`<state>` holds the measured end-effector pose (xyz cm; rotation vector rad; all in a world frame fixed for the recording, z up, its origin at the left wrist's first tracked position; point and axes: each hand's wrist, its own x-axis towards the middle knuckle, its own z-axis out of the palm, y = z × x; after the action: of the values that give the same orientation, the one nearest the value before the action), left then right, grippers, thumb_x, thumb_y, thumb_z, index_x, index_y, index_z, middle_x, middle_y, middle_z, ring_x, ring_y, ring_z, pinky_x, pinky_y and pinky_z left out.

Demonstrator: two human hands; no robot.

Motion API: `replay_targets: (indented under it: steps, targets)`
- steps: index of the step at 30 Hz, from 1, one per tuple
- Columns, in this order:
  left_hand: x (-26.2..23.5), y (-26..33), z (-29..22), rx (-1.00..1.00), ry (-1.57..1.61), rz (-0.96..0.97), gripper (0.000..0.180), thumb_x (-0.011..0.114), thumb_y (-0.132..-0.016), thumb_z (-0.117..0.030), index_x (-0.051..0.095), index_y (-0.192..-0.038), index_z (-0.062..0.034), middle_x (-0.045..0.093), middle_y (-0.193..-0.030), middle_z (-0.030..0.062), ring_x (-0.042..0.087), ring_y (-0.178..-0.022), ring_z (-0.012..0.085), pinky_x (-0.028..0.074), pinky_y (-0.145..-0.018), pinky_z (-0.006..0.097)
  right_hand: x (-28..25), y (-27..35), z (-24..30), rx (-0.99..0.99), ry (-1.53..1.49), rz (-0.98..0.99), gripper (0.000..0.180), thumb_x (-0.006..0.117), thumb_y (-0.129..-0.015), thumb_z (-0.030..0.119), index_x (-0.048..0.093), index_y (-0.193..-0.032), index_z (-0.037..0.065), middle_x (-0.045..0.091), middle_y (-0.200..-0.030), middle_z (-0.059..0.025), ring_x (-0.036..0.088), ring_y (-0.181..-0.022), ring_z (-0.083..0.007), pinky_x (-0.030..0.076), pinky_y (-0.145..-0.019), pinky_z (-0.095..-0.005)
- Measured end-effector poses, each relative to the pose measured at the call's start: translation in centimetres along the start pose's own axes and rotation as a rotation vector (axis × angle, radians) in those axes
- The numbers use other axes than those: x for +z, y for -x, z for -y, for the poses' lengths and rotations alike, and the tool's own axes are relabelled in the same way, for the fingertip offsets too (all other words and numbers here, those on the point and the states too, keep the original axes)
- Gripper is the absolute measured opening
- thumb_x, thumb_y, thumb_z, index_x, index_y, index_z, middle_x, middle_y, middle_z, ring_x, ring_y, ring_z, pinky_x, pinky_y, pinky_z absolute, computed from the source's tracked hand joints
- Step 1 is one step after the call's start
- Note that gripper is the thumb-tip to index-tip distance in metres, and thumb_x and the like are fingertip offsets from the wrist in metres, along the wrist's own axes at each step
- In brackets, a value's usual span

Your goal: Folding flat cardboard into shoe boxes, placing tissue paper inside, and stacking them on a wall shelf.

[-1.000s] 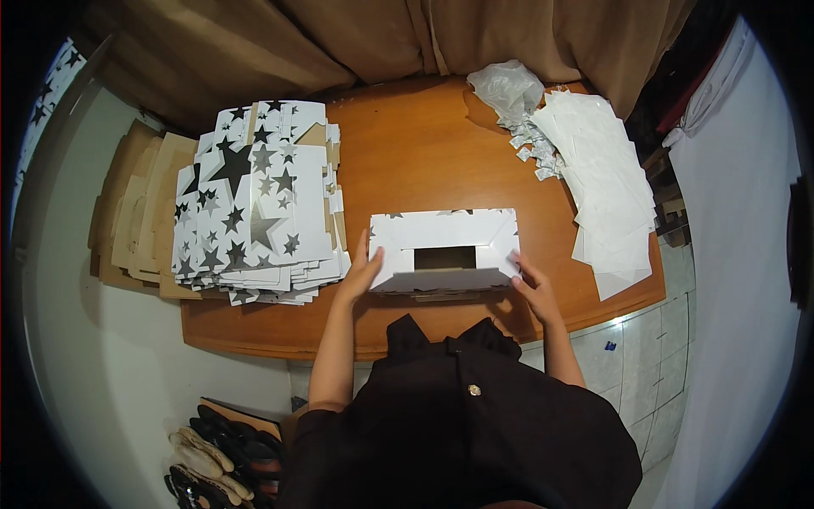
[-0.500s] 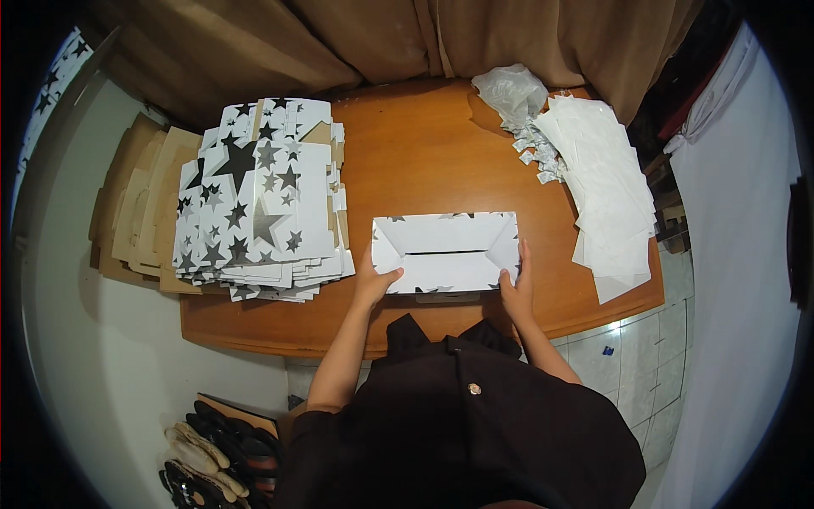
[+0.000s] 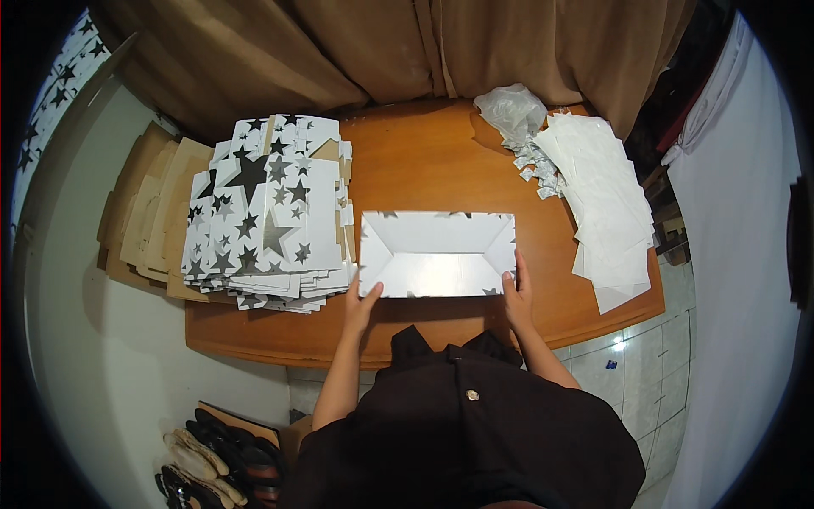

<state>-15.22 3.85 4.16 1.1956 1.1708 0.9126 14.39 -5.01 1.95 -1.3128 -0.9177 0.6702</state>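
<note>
A white cardboard box [image 3: 437, 240] with grey and black stars along its edges sits near the front of the table, its inner walls sloping in toward a bright, shiny middle. My left hand [image 3: 363, 307] grips its near left corner, the thumb on the front edge. At the near right corner, my right hand [image 3: 516, 293] is closed on the same box, thumb in front and fingers along the side. Whether the box rests on the tabletop or is held just above it, I cannot tell.
Star-printed flat cardboard sheets [image 3: 318, 225] are stacked at the left, beside brown cardboard pieces [image 3: 182, 199]. At the right lie white paper sheets [image 3: 606, 199], small silvery packets [image 3: 547, 178] and a clear plastic bag [image 3: 513, 112]. The wooden table [image 3: 407, 157] has a curved front edge. Shoes [image 3: 242, 450] stand below left.
The narrow dark slit in the middle of the box has widened into a broad bright area. My left hand has shifted slightly left and nearer to me with the box's corner.
</note>
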Motion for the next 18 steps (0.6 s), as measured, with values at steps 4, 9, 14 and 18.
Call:
replay_targets:
  steps: [4, 9, 14, 18]
  targets:
    - [1.1, -1.8, -6.4, 0.520, -0.161, -0.270, 0.067, 0.072, -0.073, -0.018, 0.043, -0.130, 0.0013, 0.043, -0.129, 0.0147, 0.045, -0.116, 0.0249, 0.036, -0.099, 0.034, 0.8, -1.2, -1.8, -0.017, 0.066, 0.166, 0.054, 0.051, -0.089, 0.008, 0.032, -0.138, -0.002, 0.035, -0.140, -0.0183, 0.030, -0.133, -0.0276, 0.022, -0.109, -0.0361]
    - [5.6, -1.1, -14.1, 1.168, -0.797, -0.232, 0.077, 0.083, -0.061, -0.028, 0.045, -0.125, -0.0072, 0.039, -0.128, 0.0156, 0.049, -0.110, 0.0306, 0.043, -0.091, 0.039, 2.0, -2.0, 3.3, -0.027, 0.220, 0.101, 0.058, 0.052, -0.089, 0.020, 0.030, -0.141, 0.006, 0.031, -0.142, -0.0186, 0.027, -0.134, -0.0304, 0.023, -0.108, -0.0388]
    - [10.7, -2.1, -9.6, 1.406, -0.455, 0.272, 0.075, 0.084, -0.059, -0.036, 0.050, -0.124, -0.0199, 0.041, -0.128, 0.0138, 0.052, -0.105, 0.0328, 0.044, -0.088, 0.045, 0.7, -2.4, 7.2, 0.077, -0.387, -0.050, 0.066, 0.049, -0.091, 0.028, 0.017, -0.146, 0.011, 0.023, -0.146, -0.0167, 0.026, -0.135, -0.0305, 0.022, -0.108, -0.0413]
    - [11.5, -2.6, -5.3, 1.428, -0.566, 0.126, 0.072, 0.084, -0.060, -0.036, 0.051, -0.121, -0.0191, 0.042, -0.128, 0.0108, 0.051, -0.111, 0.0286, 0.042, -0.091, 0.047, -1.5, -2.7, 3.8, 0.163, -0.259, -0.072, 0.071, 0.055, -0.088, 0.021, 0.016, -0.146, 0.012, 0.020, -0.148, -0.0167, 0.027, -0.134, -0.0303, 0.021, -0.108, -0.0421]
